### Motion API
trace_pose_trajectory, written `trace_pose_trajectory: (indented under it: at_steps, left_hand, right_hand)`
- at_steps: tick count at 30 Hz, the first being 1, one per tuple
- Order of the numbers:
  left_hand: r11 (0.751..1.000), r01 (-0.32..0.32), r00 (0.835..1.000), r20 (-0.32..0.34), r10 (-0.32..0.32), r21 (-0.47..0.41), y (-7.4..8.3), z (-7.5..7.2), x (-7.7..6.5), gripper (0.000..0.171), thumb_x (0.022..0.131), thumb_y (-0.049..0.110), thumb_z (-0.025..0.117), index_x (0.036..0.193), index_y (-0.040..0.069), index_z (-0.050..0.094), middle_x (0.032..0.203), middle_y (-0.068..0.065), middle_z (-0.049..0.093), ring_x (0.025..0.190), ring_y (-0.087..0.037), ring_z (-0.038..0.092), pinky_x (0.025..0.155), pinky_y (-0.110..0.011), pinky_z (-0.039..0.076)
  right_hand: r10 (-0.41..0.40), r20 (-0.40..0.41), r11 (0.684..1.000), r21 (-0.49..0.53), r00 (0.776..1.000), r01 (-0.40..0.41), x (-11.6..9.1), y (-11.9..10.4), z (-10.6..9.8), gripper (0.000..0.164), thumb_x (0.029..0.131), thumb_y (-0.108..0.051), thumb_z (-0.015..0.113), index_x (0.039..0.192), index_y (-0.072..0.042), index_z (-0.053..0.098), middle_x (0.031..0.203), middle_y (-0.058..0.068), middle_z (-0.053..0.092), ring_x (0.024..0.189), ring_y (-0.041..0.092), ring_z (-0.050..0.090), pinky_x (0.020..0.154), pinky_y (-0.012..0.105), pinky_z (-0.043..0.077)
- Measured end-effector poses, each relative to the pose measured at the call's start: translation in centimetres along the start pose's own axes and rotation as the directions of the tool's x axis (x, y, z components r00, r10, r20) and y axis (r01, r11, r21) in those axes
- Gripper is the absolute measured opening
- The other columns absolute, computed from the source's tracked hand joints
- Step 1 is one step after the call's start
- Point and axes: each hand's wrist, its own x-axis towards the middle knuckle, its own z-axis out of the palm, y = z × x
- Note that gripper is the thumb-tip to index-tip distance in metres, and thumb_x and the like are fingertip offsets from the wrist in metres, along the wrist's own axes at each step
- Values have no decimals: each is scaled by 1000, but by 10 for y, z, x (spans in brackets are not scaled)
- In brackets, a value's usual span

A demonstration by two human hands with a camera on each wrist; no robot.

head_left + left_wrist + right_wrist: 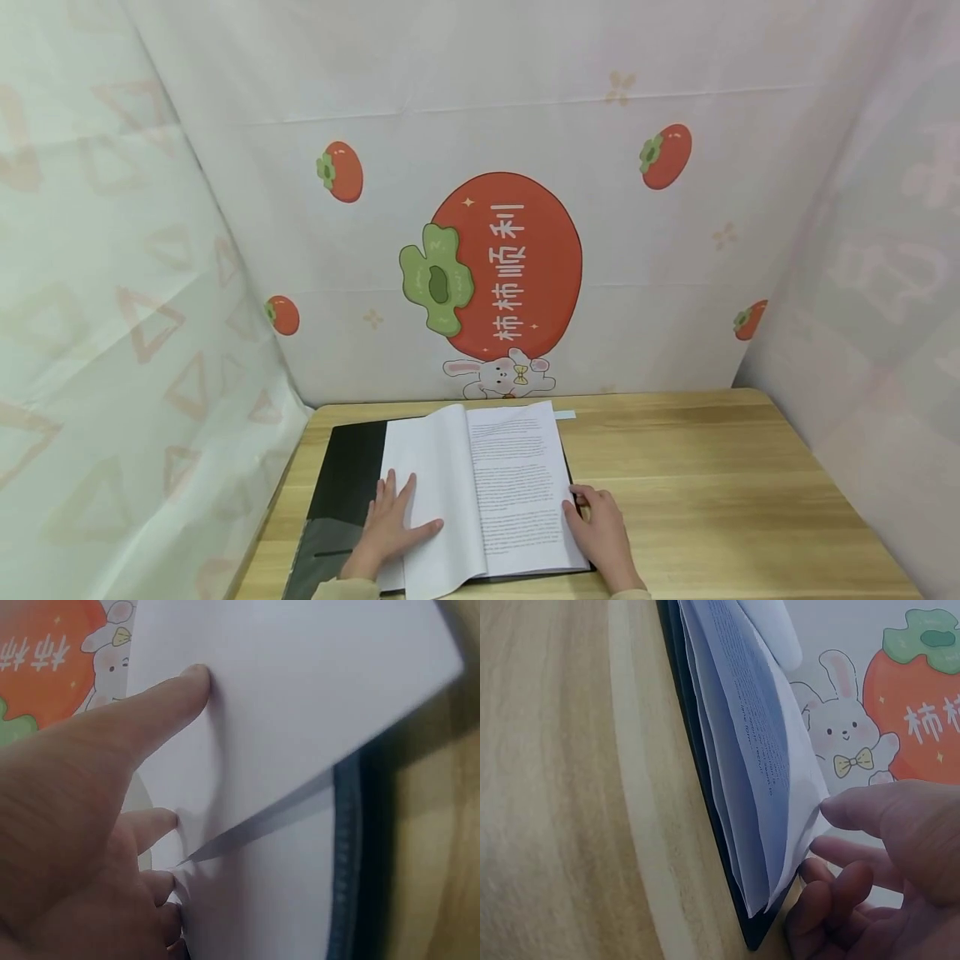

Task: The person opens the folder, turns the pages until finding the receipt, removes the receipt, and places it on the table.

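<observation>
A stack of printed pages [517, 492] lies open in a black folder [352, 467] on the table. My left hand [390, 525] rests with spread fingers on the blank left-hand sheets [442, 467], thumb pointing right. In the left wrist view, the thumb [172, 694] touches a white sheet [300, 682] that stands raised over another sheet. My right hand [602, 533] is at the right edge of the printed side. In the right wrist view, its thumb and index finger pinch a page [799, 750] by the edge, with the other fingers curled beside the folder's edge.
The folder lies on the left half of a wooden table [720, 492]. A pale blue strip [565, 414] sticks out past the pages at the top right. A white cloth [637, 250] printed with persimmons and a rabbit hangs behind the table, with more cloth at both sides.
</observation>
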Motion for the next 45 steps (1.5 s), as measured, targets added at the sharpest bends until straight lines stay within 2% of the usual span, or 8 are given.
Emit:
trace_pose_trajectory:
  at_steps: [3, 9, 14, 21, 28, 35, 41, 45]
  left_hand:
    - [1000, 0, 1000, -11, 0, -18, 1, -4, -3, 114, 78, 65, 83, 158, -4, 41, 168, -40, 5, 154, -62, -1, 120, -76, 4]
    - [998, 64, 998, 16, -64, 7, 3, -10, -6, 112, 81, 61, 84, 161, -1, 37, 169, -39, -2, 154, -61, -6, 121, -74, 3]
    - [996, 85, 996, 8, -85, 32, 6, -18, -9, 109, 81, 51, 88, 160, -4, 37, 166, -43, 0, 152, -65, -3, 120, -76, 6]
    - [992, 110, 994, 20, -111, 57, -1, -22, -6, 104, 84, 43, 88, 159, -7, 35, 165, -45, 2, 151, -65, 1, 118, -77, 12]
    - [992, 98, 995, 9, -99, 83, 0, -26, -8, 92, 90, 32, 84, 156, -11, 38, 163, -46, 7, 150, -65, 7, 117, -77, 17]
    - [995, 89, 996, -1, -89, 49, -1, -27, -8, 79, 94, 18, 79, 155, -12, 38, 164, -45, 10, 151, -65, 7, 116, -78, 14]
    - [993, 106, 994, -18, -106, 44, -1, -27, -8, 79, 95, 20, 79, 157, -9, 39, 165, -42, 12, 152, -62, 8, 116, -78, 16]
    - [995, 98, 995, -40, -97, 34, -4, -25, -8, 78, 95, 21, 79, 156, -8, 40, 166, -42, 13, 152, -62, 9, 115, -79, 16]
  right_hand:
    - [-10, -7, 1000, 5, 1000, 10, 0, 1, 1, 33, 94, -14, 76, 122, 3, 73, 104, 11, 67, 95, 28, 64, 82, 47, 49]
    - [-17, -7, 1000, 14, 1000, 17, -1, 1, 1, 33, 94, -17, 77, 121, 3, 73, 102, 9, 67, 93, 25, 63, 82, 46, 49]
    - [-11, 0, 1000, 12, 1000, 11, -2, 0, 0, 38, 95, -19, 78, 122, 6, 71, 102, 10, 67, 92, 26, 63, 81, 46, 50]
    - [25, 11, 1000, 19, 1000, -25, 0, 1, 2, 38, 94, -19, 77, 124, 5, 71, 102, 9, 67, 93, 26, 62, 83, 47, 49]
    - [57, 18, 996, 66, 998, -58, -1, 1, 2, 38, 93, -19, 79, 122, 3, 71, 103, 9, 67, 96, 26, 62, 86, 48, 48]
    - [55, 1, 991, 121, 998, -55, -1, 3, 1, 42, 91, -20, 83, 122, 6, 70, 104, 10, 68, 100, 28, 64, 89, 47, 47]
    - [35, 9, 996, 82, 999, -35, -1, 2, 1, 49, 89, -22, 85, 124, 9, 69, 102, 11, 65, 94, 26, 61, 85, 45, 47]
    - [42, 4, 996, 73, 999, -42, -1, 3, 2, 49, 89, -21, 84, 125, 8, 69, 104, 12, 66, 97, 28, 62, 88, 49, 48]
